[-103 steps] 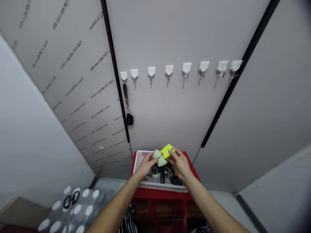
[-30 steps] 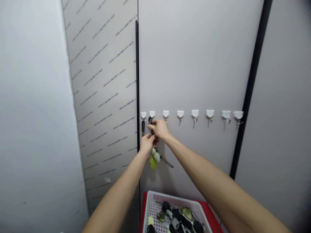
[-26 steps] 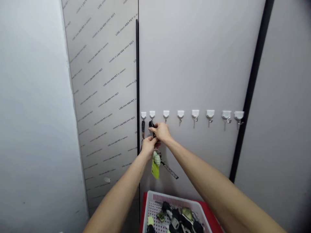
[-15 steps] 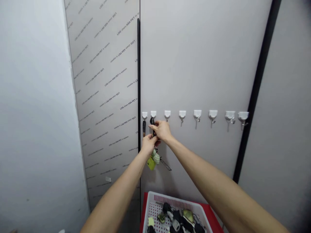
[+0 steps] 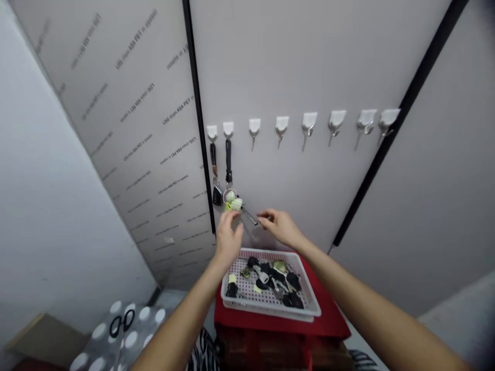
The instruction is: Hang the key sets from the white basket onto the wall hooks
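A bunch on a black wrist strap (image 5: 228, 162) hangs from the second hook, with a ring, pale green knitted charms (image 5: 235, 203) and a narrow black tag (image 5: 249, 215). Just below the charms is my left hand (image 5: 228, 238), its thumb and fingers apart and nothing held. My right hand (image 5: 282, 226) is open with curled fingers beside the tag's lower end, apparently not gripping it. On the first hook, a black car key (image 5: 217, 196) hangs from a braided strap (image 5: 213, 157).
Several white adhesive hooks (image 5: 282, 123) run rightward along the grey panel. Below, a white plastic basket (image 5: 266, 309) of keys and fobs stands on a red cover (image 5: 328, 314). At lower left, black-handled scissors (image 5: 121, 323) lie on packed bottles (image 5: 131, 339).
Both hands have let go of the strap and moved down and apart, the right one rightward. The strap now hangs freely from the second hook. The view has tilted down, showing more of the basket.
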Demonstrator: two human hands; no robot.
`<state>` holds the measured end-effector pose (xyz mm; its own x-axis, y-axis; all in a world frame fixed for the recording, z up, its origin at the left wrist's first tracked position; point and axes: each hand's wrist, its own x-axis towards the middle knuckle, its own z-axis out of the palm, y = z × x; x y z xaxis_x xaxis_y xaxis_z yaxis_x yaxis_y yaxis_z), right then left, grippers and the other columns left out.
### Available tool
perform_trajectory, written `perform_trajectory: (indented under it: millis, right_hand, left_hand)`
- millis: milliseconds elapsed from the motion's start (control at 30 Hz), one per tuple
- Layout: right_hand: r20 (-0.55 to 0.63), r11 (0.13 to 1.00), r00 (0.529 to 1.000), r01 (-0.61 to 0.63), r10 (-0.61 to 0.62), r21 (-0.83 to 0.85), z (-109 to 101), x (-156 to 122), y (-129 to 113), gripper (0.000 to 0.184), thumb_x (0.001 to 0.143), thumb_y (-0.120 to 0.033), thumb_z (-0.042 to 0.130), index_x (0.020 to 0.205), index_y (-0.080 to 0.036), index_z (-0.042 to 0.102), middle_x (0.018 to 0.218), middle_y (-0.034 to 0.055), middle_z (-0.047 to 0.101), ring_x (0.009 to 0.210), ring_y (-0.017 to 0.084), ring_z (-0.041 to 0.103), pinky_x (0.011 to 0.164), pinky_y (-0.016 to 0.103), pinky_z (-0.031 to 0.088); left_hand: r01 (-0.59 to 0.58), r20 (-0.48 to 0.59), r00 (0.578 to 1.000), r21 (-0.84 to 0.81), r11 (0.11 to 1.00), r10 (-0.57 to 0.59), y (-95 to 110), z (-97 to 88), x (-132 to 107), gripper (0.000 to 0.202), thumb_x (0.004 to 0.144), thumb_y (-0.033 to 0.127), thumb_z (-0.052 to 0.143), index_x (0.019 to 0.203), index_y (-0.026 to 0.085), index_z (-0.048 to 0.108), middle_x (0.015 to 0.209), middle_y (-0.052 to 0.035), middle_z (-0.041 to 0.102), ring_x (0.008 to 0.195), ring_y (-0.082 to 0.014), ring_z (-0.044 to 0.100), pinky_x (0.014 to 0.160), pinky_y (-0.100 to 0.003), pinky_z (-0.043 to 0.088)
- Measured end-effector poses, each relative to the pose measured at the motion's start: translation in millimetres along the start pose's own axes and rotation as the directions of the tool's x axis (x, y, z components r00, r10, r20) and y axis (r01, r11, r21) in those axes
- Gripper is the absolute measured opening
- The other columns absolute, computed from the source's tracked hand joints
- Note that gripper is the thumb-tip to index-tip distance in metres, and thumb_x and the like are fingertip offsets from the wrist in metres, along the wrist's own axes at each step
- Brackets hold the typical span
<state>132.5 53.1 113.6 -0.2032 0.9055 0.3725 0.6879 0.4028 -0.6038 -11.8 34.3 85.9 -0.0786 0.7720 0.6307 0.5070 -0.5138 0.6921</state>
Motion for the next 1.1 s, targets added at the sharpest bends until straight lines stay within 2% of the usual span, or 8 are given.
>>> perform_trajectory:
  millis: [67, 133, 233, 400, 567, 800, 933, 1100]
  right_hand:
    - [0.084, 0.996, 0.993, -0.081, 0.084, -0.042, 14.0, -34.7, 30.3, 0.026, 0.067, -0.029, 0.040, 0.080, -0.013, 0.056, 0.070, 0.0053, 0.059, 0.061, 0.013, 0.052, 0.058, 0.023, 0.038]
    - [0.119, 0.986, 0.983, -0.125, 0.138, -0.114, 28.3, -64.5, 54.3, 0.025, 0.067, -0.027, 0.040, 0.080, -0.013, 0.056, 0.075, 0.0065, 0.059, 0.067, 0.014, 0.051, 0.063, 0.024, 0.037]
    - [0.148, 0.965, 0.979, -0.102, 0.140, -0.242, 43.2, -92.9, 72.5, 0.025, 0.065, -0.024, 0.042, 0.085, -0.015, 0.054, 0.087, 0.0078, 0.055, 0.082, 0.017, 0.047, 0.072, 0.027, 0.034]
    - [0.231, 0.942, 0.966, -0.033, 0.116, -0.335, 47.0, -101.6, 72.6, 0.031, 0.065, -0.026, 0.043, 0.093, -0.017, 0.051, 0.094, 0.0072, 0.052, 0.088, 0.019, 0.044, 0.074, 0.027, 0.032]
    - [0.284, 0.937, 0.948, -0.036, 0.142, -0.349, 46.6, -100.9, 72.0, 0.029, 0.066, -0.033, 0.041, 0.089, -0.019, 0.052, 0.083, 0.0062, 0.056, 0.076, 0.018, 0.049, 0.064, 0.026, 0.034]
    - [0.255, 0.979, 0.962, -0.051, 0.102, -0.198, 43.4, -104.7, 70.7, 0.020, 0.067, -0.029, 0.039, 0.074, -0.019, 0.054, 0.064, 0.0008, 0.056, 0.059, 0.011, 0.048, 0.052, 0.020, 0.030]
    - [0.279, 0.996, 0.959, -0.023, 0.047, -0.090, 36.9, -98.6, 75.0, 0.024, 0.070, -0.027, 0.034, 0.069, -0.017, 0.056, 0.063, 0.0010, 0.056, 0.059, 0.010, 0.048, 0.054, 0.018, 0.032]
    - [0.280, 0.932, 0.950, -0.031, 0.140, -0.362, 30.4, -80.6, 83.2, 0.022, 0.062, -0.019, 0.043, 0.081, -0.016, 0.054, 0.084, 0.0072, 0.055, 0.080, 0.016, 0.047, 0.067, 0.023, 0.033]
  left_hand:
    - [0.035, 0.214, 0.976, 0.059, 0.998, -0.047, -12.1, 14.1, -30.7, 0.024, 0.064, 0.012, 0.040, 0.086, 0.016, 0.048, 0.089, -0.0031, 0.050, 0.086, -0.0118, 0.043, 0.077, -0.024, 0.033]
    - [0.044, 0.412, 0.905, 0.153, 0.987, -0.104, -24.4, 28.5, -54.1, 0.023, 0.063, 0.014, 0.041, 0.085, 0.017, 0.049, 0.088, -0.0027, 0.051, 0.086, -0.0124, 0.043, 0.078, -0.024, 0.032]
    - [0.015, 0.554, 0.807, 0.329, 0.944, -0.206, -39.8, 44.3, -71.3, 0.031, 0.061, 0.015, 0.044, 0.091, 0.017, 0.048, 0.094, -0.0041, 0.049, 0.090, -0.0152, 0.041, 0.081, -0.025, 0.029]
    - [0.031, 0.516, 0.799, 0.477, 0.878, -0.308, -51.9, 52.2, -73.4, 0.041, 0.061, 0.014, 0.042, 0.102, 0.015, 0.042, 0.103, -0.0063, 0.046, 0.096, -0.0160, 0.038, 0.083, -0.024, 0.026]
    - [0.120, 0.538, 0.725, 0.515, 0.849, -0.429, -56.8, 51.5, -77.1, 0.031, 0.061, 0.020, 0.043, 0.090, 0.017, 0.048, 0.083, -0.0049, 0.055, 0.077, -0.0166, 0.049, 0.066, -0.025, 0.035]
    - [0.334, 0.452, 0.792, 0.242, 0.911, -0.410, -60.4, 52.4, -72.4, 0.027, 0.070, 0.024, 0.029, 0.073, 0.014, 0.054, 0.066, -0.0027, 0.056, 0.064, -0.0123, 0.049, 0.060, -0.022, 0.036]
    - [0.323, 0.458, 0.818, 0.134, 0.937, -0.348, -58.2, 51.6, -73.9, 0.026, 0.067, 0.026, 0.036, 0.085, 0.014, 0.051, 0.086, -0.0047, 0.055, 0.080, -0.0127, 0.047, 0.072, -0.023, 0.034]
    - [0.258, 0.556, 0.765, 0.198, 0.946, -0.325, -57.4, 50.7, -78.7, 0.040, 0.059, 0.017, 0.047, 0.099, 0.018, 0.042, 0.090, -0.0029, 0.052, 0.081, -0.0122, 0.046, 0.073, -0.022, 0.033]
